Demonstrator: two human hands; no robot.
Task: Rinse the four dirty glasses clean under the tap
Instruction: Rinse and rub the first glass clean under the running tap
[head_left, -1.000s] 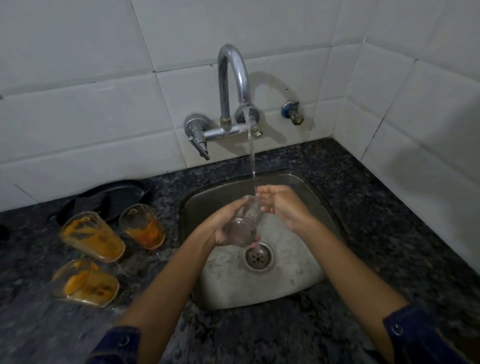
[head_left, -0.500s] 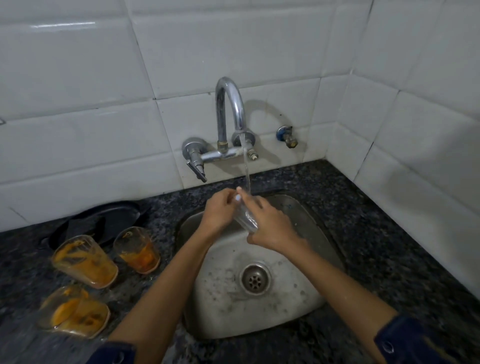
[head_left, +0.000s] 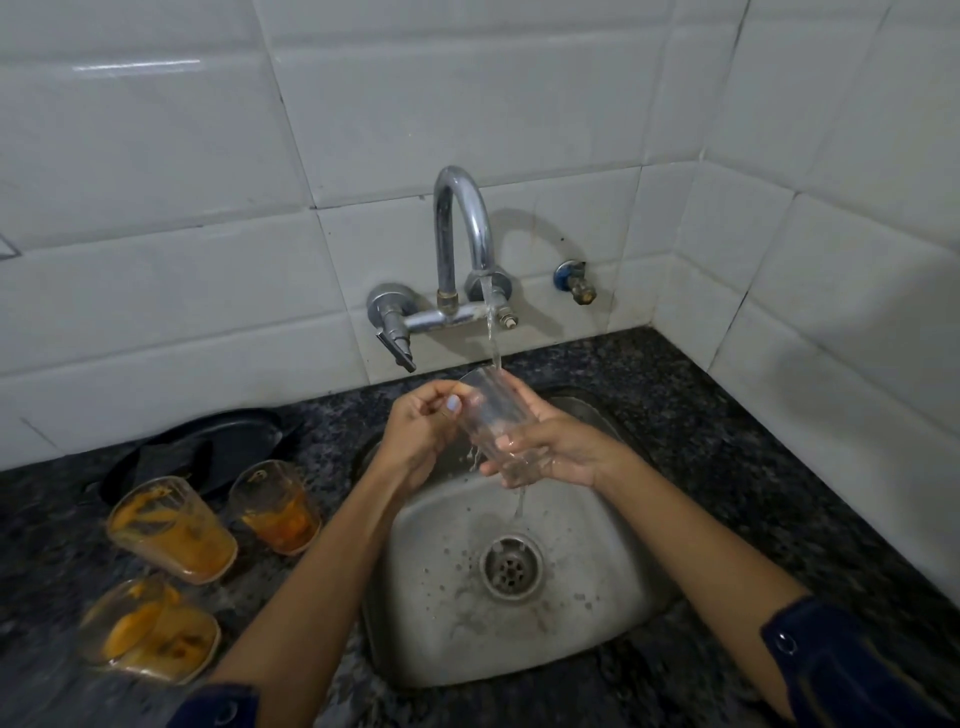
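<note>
White wall tiles back a dark speckled worktop (head_left: 727, 441). At left, three orange-smeared glasses (head_left: 171, 530) are stood. Over the steel sink (head_left: 597, 623), a clear glass (head_left: 493, 421) is tilted under the tap (head_left: 462, 234); left hand (head_left: 415, 436) pinches its rim, right hand (head_left: 556, 447) cups its base. Wet, slippery, fragile: best held around the body.
</note>
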